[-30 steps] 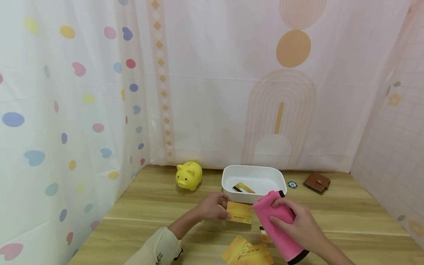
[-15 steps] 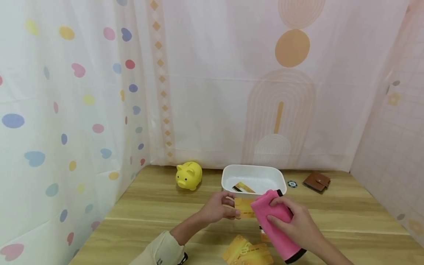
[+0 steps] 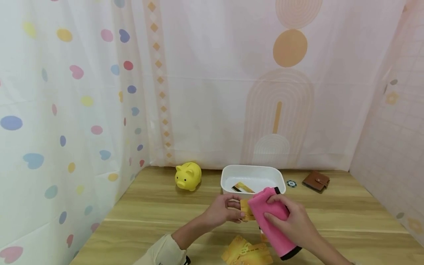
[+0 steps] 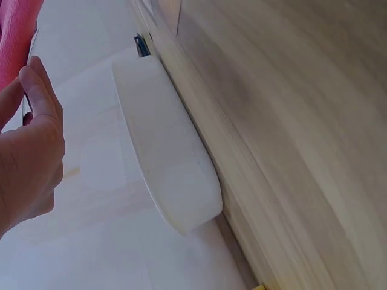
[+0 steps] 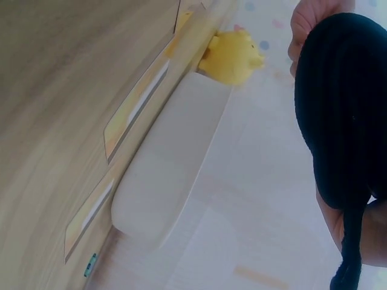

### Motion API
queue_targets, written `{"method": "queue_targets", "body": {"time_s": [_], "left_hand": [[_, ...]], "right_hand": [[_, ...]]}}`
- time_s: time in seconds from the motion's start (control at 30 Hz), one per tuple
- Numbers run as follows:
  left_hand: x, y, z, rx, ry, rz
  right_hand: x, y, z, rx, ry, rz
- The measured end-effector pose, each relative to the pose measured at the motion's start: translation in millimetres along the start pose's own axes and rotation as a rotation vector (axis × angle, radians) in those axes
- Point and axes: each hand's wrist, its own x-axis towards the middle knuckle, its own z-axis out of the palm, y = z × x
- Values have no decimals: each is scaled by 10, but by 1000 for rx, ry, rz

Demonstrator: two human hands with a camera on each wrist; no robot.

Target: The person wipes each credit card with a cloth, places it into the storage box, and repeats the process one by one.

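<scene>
My left hand (image 3: pixel 221 212) pinches a gold bank card (image 3: pixel 246 211) by its left edge, above the table in front of the white tray. In my right hand (image 3: pixel 297 221) is a folded pink cloth (image 3: pixel 269 221) with black edging. The cloth's upper left side covers the right part of the card. From the right wrist, the cloth's black rolled edge (image 5: pixel 341 109) fills the right side. The left wrist view shows thumb and fingers (image 4: pixel 41 96) on the card's thin edge, close beside the pink cloth (image 4: pixel 17 39).
Below the hands, overlapping gold cards (image 3: pixel 251 254) lie on the wooden table (image 3: pixel 149 217); another card (image 3: pixel 263 236) is partly under the cloth. The white tray (image 3: pixel 228 168) holds one card (image 3: pixel 243 187). A yellow piggy bank (image 3: pixel 188 176), poker chip (image 3: pixel 291 183) and brown wallet (image 3: pixel 316 181) stand behind.
The left hand has carried the card rightward until the cloth overlaps part of it. The right hand has shifted slightly left and up with the cloth.
</scene>
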Motion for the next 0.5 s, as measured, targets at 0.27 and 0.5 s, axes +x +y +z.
{"method": "queue_targets", "body": {"time_s": [0.27,0.5], "left_hand": [[-30,5,19,3,-58,19],[-27,-10,12,-2,-74,14]], "right_hand": [[30,22,49,-10,13,-39],[40,17,77,-29,24,-64]]}}
